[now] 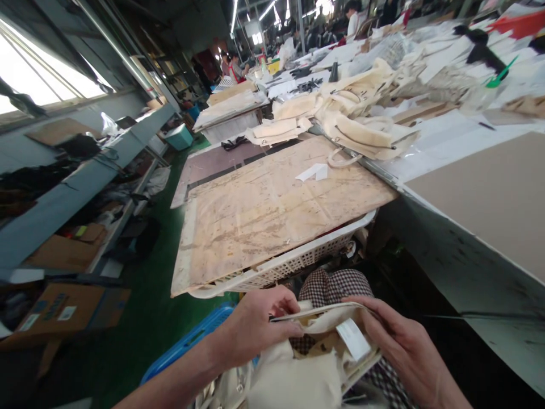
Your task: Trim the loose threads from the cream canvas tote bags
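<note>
My left hand (251, 326) is closed on the left edge of a cream fabric bag (315, 335) held over my lap, fingers curled inside its opening. Across from it, my right hand (402, 346) grips the bag's right edge, thumb on top. A white label (353, 339) shows inside the bag. More cream cloth (289, 380) bunches below my hands. Checked trousers (330, 287) appear just beyond the bag.
A stained board (272, 210) lies on a white plastic basket (298, 264) in front of me. A blue crate (187, 343) sits lower left. Cream bags (361, 133) pile on the long worktable (489, 193) at right. Shelves (76, 187) line the left; people work far back.
</note>
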